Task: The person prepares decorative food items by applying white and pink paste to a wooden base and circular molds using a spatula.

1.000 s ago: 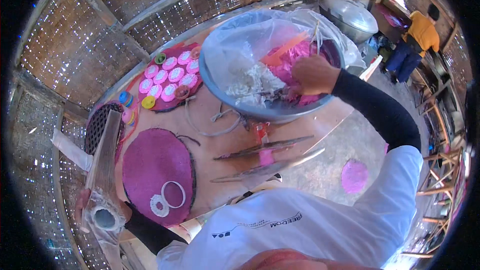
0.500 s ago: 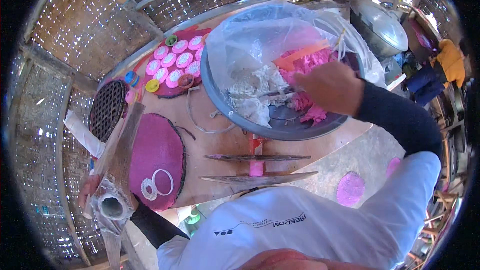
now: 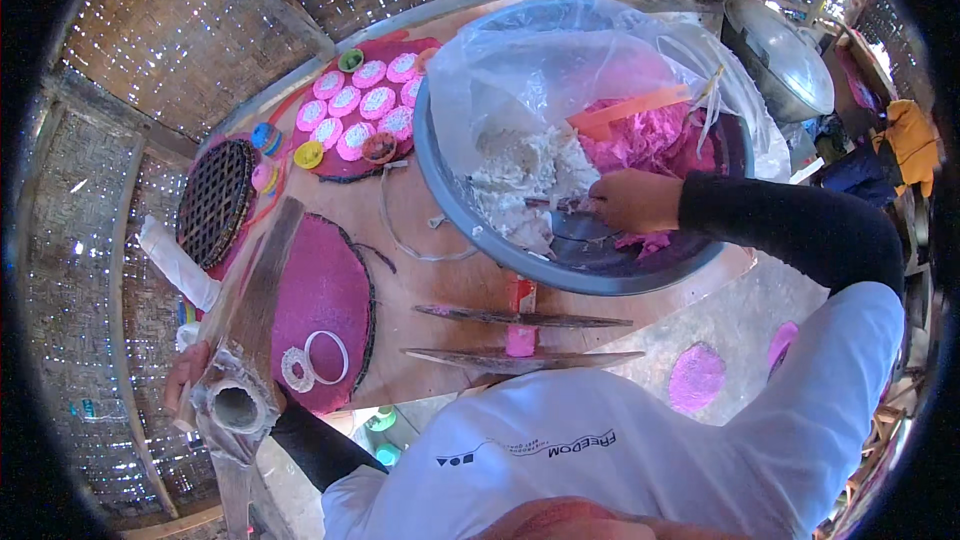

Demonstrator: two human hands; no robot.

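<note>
My left hand is wrapped around a long wooden tool with a round, whitish-smeared hole through its middle. My right hand grips a thin, dark-handled utensil whose tip reaches into white dough; its exact kind is unclear. The dough sits in a large grey basin, beside a mass of pink dough. An orange strip lies across the pink dough. Clear plastic sheeting covers the basin's far part.
Pink rounds with white tops rest on a pink mat at the far left. Nearer are another round pink mat, a white ring and two wooden bars. A big metal pot stands at far right.
My right hand has lowered toward me, bringing the utensil against the white dough. My left hand keeps its hold on the wooden tool. The whole view has shifted slightly.
</note>
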